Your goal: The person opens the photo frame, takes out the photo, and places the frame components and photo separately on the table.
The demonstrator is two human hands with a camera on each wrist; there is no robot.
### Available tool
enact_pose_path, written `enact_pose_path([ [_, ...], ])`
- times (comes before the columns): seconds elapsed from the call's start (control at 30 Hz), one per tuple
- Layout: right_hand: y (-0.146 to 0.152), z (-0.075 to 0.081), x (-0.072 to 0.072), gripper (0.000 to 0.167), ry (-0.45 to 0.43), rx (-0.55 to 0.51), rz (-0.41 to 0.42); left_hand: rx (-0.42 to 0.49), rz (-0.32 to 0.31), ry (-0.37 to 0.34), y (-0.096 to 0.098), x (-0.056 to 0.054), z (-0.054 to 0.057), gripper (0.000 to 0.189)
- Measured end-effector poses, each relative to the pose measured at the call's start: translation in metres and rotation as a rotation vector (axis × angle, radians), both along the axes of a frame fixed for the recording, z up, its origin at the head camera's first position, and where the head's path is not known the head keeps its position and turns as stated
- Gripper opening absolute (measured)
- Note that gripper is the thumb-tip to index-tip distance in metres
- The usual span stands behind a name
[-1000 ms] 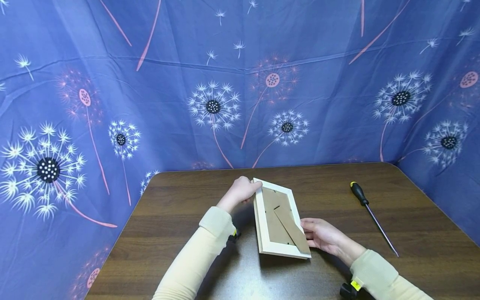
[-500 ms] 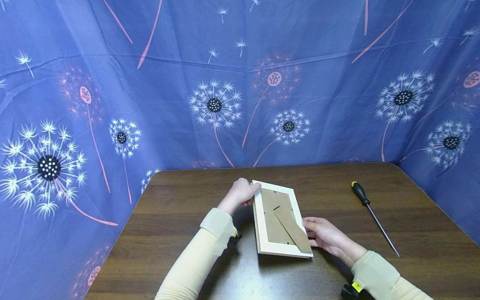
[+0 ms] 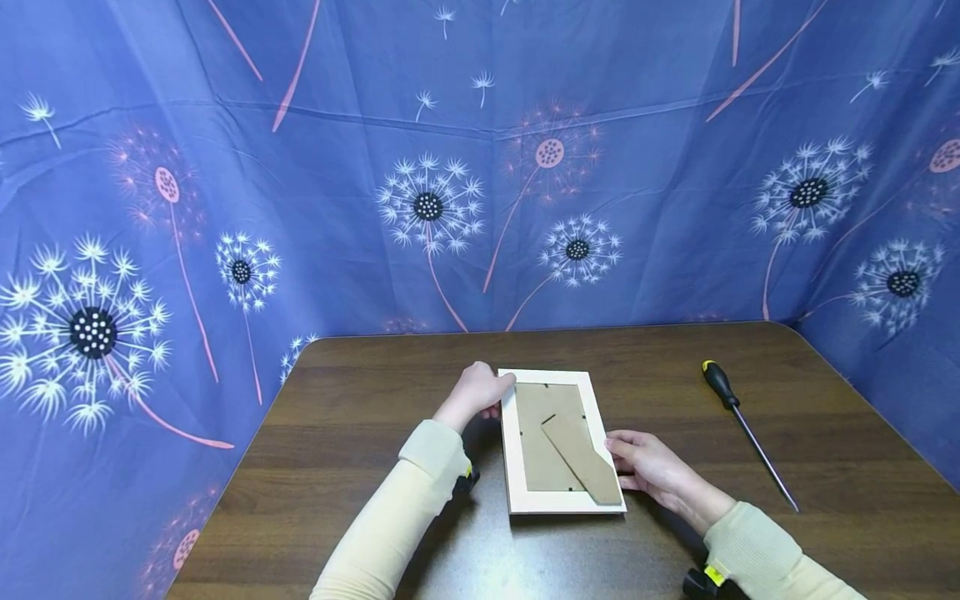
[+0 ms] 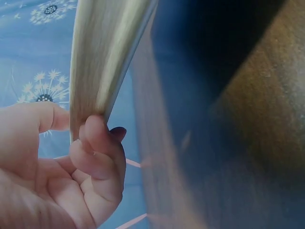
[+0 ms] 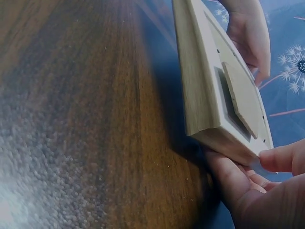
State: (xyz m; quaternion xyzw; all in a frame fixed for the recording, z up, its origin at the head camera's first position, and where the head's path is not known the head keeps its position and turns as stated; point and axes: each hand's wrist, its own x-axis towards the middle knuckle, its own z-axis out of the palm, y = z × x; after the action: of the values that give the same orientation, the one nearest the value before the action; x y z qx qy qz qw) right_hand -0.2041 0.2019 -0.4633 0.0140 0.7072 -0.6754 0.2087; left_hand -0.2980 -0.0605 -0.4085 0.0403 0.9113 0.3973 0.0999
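Note:
A picture frame (image 3: 512, 467) with a pale wooden border shows its back, held just over the table between both hands. Its brown backing board (image 3: 532, 450) carries a cardboard easel leg (image 3: 581, 458) that slants toward the lower right corner. My left hand (image 3: 477, 390) pinches the upper left edge, thumb on the back side and curled fingers (image 4: 97, 164) under the moulded front. On the right edge, near the lower corner, my right hand (image 3: 656, 471) grips with the thumb (image 5: 281, 157) on the back and the fingers beneath.
A screwdriver (image 3: 720, 383) with a black and yellow handle lies on the brown wooden table (image 3: 360, 433) to the right, its tip pointing toward the front. Behind the table hangs a blue cloth (image 3: 322, 208) printed with dandelions.
The picture frame has tipped flatter and straightened, its far end shifting slightly left, so its left side wall shows less. Both hands keep their grip, and the screwdriver stays put.

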Motion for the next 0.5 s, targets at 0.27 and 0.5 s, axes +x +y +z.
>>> enact_pose_path([
  [0.27,-0.0007,0.0008,0.0001,0.047,0.01,0.012,-0.006,0.007,0.022,0.0,0.0,0.0021,-0.0044,0.037],
  [0.5,-0.0012,0.0009,-0.0002,0.046,0.016,0.026,-0.018,0.004,0.049,-0.005,0.0025,0.0009,-0.0091,0.039],
])
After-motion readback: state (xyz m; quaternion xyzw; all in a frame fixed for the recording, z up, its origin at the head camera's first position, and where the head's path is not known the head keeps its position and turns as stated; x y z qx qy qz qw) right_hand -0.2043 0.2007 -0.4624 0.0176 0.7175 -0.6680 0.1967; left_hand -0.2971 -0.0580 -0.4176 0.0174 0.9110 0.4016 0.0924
